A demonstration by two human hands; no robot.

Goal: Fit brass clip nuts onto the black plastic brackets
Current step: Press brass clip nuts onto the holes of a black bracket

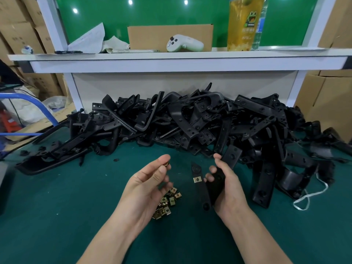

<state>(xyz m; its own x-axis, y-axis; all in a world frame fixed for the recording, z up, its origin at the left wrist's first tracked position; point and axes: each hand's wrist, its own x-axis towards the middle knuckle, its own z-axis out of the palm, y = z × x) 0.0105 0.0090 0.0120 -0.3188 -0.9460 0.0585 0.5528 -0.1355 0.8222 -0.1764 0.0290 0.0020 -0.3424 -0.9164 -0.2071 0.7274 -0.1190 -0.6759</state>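
Black bracket [202, 189] upright, brass nut [197, 180] clipped midway.

A white shelf [171, 58] is mounted over the back edge of the bench, backed by a green board [152, 12]. On it are set a black pen [68, 52] and loose papers [89, 39] towards the left end, a cardboard box [152, 35] and a white controller [183, 43] at the middle, and a tall cup of yellow drink [242, 25] towards the right. A white cord [308, 195] is left looped near the bench's right edge. Cardboard cartons [327, 103] are stacked beside the bench.
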